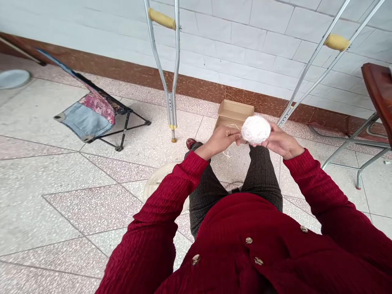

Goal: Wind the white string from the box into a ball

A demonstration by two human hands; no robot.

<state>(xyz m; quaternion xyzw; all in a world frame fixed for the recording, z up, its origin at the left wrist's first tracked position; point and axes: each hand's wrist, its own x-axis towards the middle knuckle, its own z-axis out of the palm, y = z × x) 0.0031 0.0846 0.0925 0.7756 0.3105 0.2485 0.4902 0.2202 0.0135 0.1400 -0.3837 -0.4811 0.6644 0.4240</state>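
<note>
Together, a left hand (218, 142) and a right hand (279, 141) clasp a white fluffy ball (255, 129) above the knees, fingers closed on its sides. The ball already looks full, with pale loose strands (227, 154) left below, though any link between them is hard to make out. Just beyond sits an open cardboard box (234, 113); an aluminium crutch (167, 69) stands far left, before a tiled wall (245, 45).
</note>
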